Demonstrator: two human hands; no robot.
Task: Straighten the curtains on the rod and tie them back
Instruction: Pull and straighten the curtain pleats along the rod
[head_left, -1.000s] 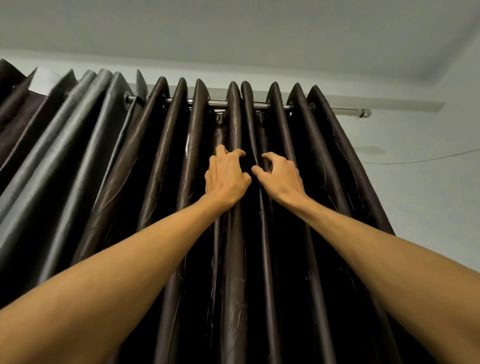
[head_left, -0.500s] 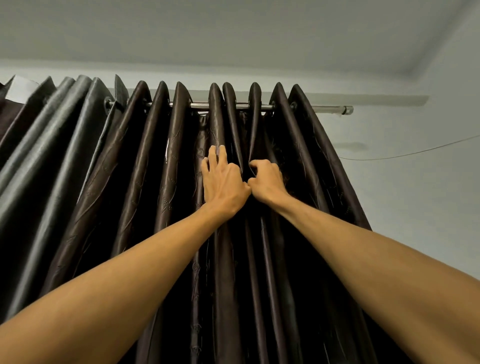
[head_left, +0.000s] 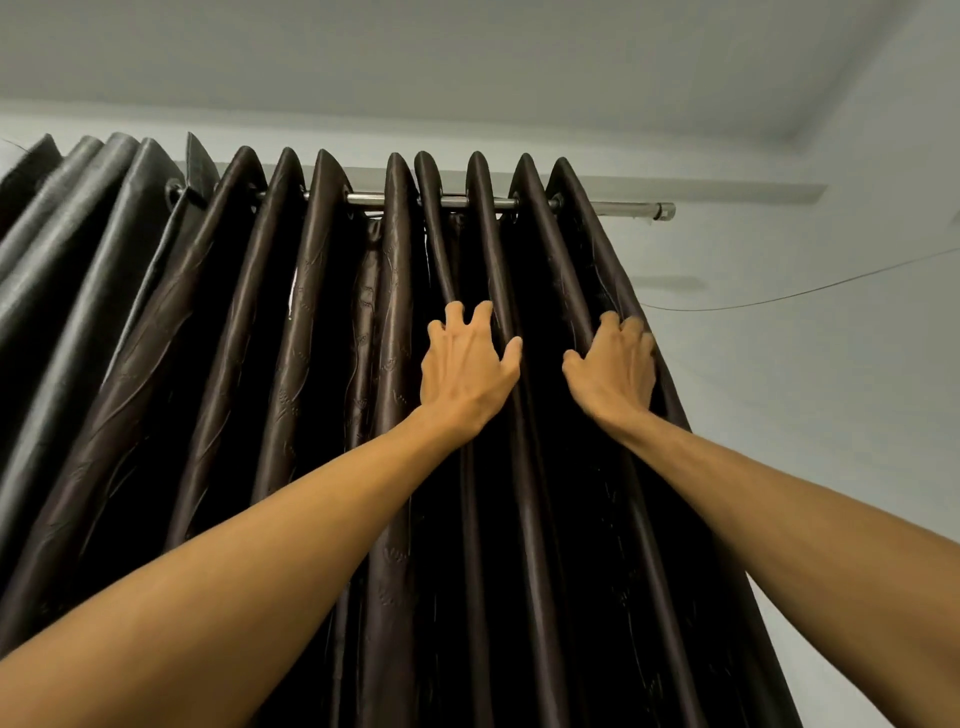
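A dark brown eyelet curtain (head_left: 291, 374) hangs in deep folds from a metal rod (head_left: 613, 209) near the ceiling. A second, greyer curtain panel (head_left: 78, 249) hangs at the far left. My left hand (head_left: 465, 371) is raised against the middle folds, fingers spread and curled around one pleat. My right hand (head_left: 615, 366) grips the rightmost pleat at the curtain's outer edge, fingers wrapped over the fabric. Both hands are about a third of the way down from the rod.
The rod's bare right end with its cap (head_left: 665, 211) sticks out past the curtain. A thin wire (head_left: 810, 293) crosses the pale wall on the right. The ceiling (head_left: 467, 62) is close above.
My hands were together on the middle pleats. The right hand has moved out to the curtain's right edge, and the right folds are spread wider along the rod.
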